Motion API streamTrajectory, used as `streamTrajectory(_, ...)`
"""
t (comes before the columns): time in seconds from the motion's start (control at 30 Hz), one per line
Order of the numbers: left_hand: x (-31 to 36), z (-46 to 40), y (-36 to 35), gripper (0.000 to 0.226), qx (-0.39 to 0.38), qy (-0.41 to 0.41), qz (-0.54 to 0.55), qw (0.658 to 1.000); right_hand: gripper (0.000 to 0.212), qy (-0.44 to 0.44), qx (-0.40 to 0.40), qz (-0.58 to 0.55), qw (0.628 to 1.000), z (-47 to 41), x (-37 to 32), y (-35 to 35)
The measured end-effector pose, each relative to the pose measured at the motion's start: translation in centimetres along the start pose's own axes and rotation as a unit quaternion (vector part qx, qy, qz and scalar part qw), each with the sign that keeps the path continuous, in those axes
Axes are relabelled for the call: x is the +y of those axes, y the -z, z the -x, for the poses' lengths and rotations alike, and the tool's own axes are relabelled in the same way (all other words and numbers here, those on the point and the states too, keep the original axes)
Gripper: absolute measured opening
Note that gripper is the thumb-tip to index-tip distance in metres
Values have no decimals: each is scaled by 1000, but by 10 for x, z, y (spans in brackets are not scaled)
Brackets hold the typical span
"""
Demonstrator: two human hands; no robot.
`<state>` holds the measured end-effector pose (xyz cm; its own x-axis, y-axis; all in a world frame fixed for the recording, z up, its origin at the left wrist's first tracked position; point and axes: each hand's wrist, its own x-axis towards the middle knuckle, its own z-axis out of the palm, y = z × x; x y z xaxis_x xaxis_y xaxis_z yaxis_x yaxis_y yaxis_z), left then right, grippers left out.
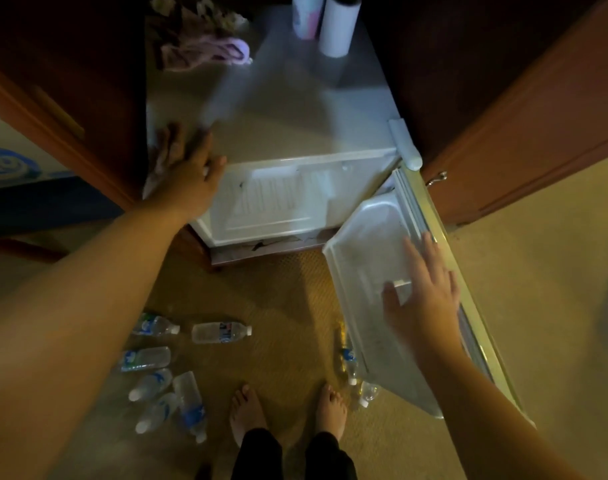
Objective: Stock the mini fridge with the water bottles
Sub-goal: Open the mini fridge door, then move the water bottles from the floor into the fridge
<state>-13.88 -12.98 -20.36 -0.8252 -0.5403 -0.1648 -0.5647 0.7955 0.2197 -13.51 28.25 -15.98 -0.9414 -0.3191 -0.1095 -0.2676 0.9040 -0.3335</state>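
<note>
The white mini fridge (295,133) stands in a wooden cabinet recess with its door (375,271) swung open toward me on the right. Its inside looks bare. My left hand (184,168) rests with spread fingers on the fridge top's front left corner. My right hand (423,289) hovers with straight fingers over the inner face of the door; I cannot tell whether it touches. Several clear water bottles (157,379) lie on the carpet at lower left, one (221,332) lies apart nearer the fridge, and a few more bottles (351,368) lie under the door's edge.
On the fridge top stand a white paper roll (338,26) and a printed cylinder (306,15), with pink cloth (205,51) at the back left. Wooden cabinet doors (524,133) flank the fridge. My bare feet (285,410) stand on the tan carpet close to the bottles.
</note>
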Motion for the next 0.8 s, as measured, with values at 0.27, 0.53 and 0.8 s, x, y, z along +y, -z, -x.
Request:
streamTrajectory(0.27,0,174,1,73,5,49,112,992,71,155,-52,-123,979,-8,-110,-21)
streamTrajectory(0.53,-36,304,-53,66,-18,251,271,929,62,312,-220,-154,911,1,-169,-85)
streamTrajectory(0.8,-53,370,-118,49,23,410,289,865,60,362,-358,-47,859,19,-163,-161)
